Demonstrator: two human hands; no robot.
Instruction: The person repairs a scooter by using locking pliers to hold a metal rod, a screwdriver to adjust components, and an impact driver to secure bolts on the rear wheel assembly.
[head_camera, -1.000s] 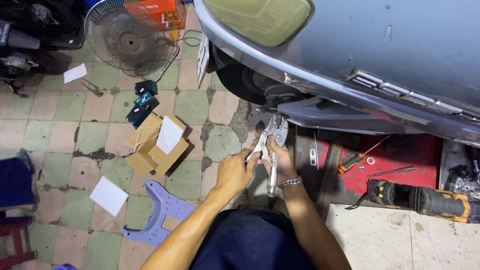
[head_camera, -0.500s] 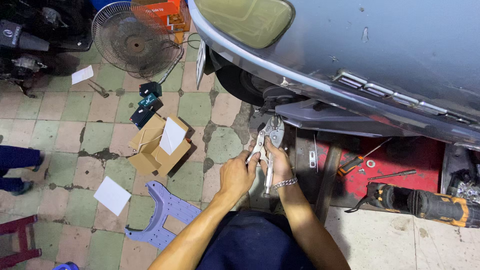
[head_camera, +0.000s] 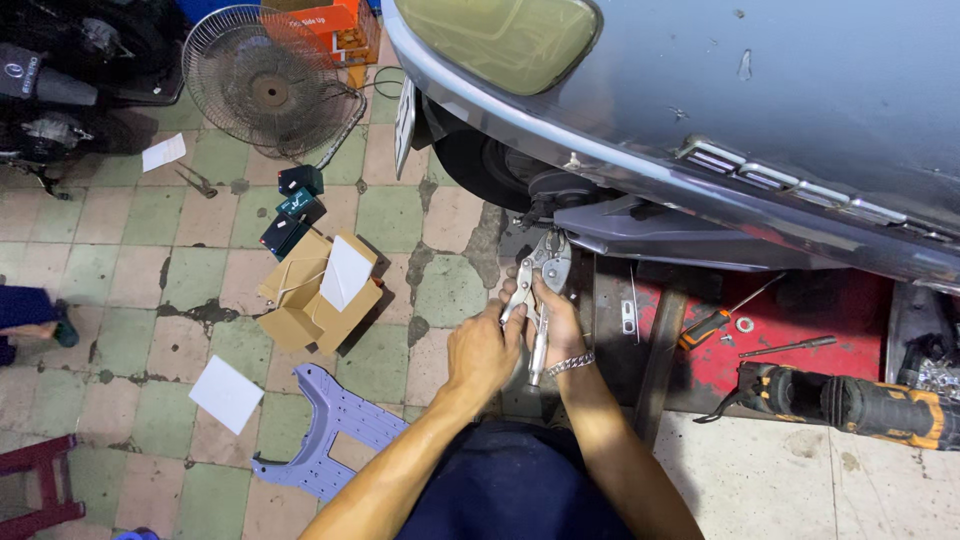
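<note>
Worn checkered floor tiles (head_camera: 130, 215) spread beneath a grey scooter (head_camera: 760, 110); both the left hand (head_camera: 485, 350) and right hand (head_camera: 558, 325) are closed around locking pliers (head_camera: 540, 285), their nose at the scooter's underside by the rear wheel (head_camera: 490, 170); a slipping grip could pinch fingers or round the part.

Floor: worn square tiles in alternating pale green and pink (head_camera: 130, 215), grout stained dark, several tiles cracked. A smooth pale concrete slab (head_camera: 800, 480) adjoins at lower right. A round wire-guard floor fan (head_camera: 262, 88) lies near the top left, an orange crate (head_camera: 335, 25) behind it. A dark red stool (head_camera: 40, 485) stands at the lower left edge. Lighting even, without hard shadows.
</note>
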